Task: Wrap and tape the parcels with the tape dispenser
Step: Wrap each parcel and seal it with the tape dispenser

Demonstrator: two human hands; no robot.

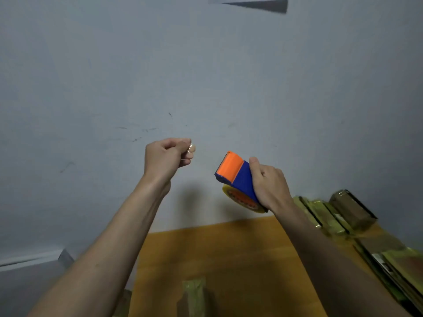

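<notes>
Your right hand [269, 184] holds the blue and orange tape dispenser [238, 179] up in front of the wall, fingers wrapped round its body. Your left hand [168, 156], well apart to its left, is curled, fingertips pinched on something too small to identify. Wrapped parcels [338, 213] lie on the desk [229, 252] below, at right.

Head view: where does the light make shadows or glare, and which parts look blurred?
Head view: a soft shadow falls on the wall below the tape dispenser held by the right hand; the taped parcels at the right show some glare; the parcel at the bottom edge is blurred; the left hand looks fairly sharp.
</notes>
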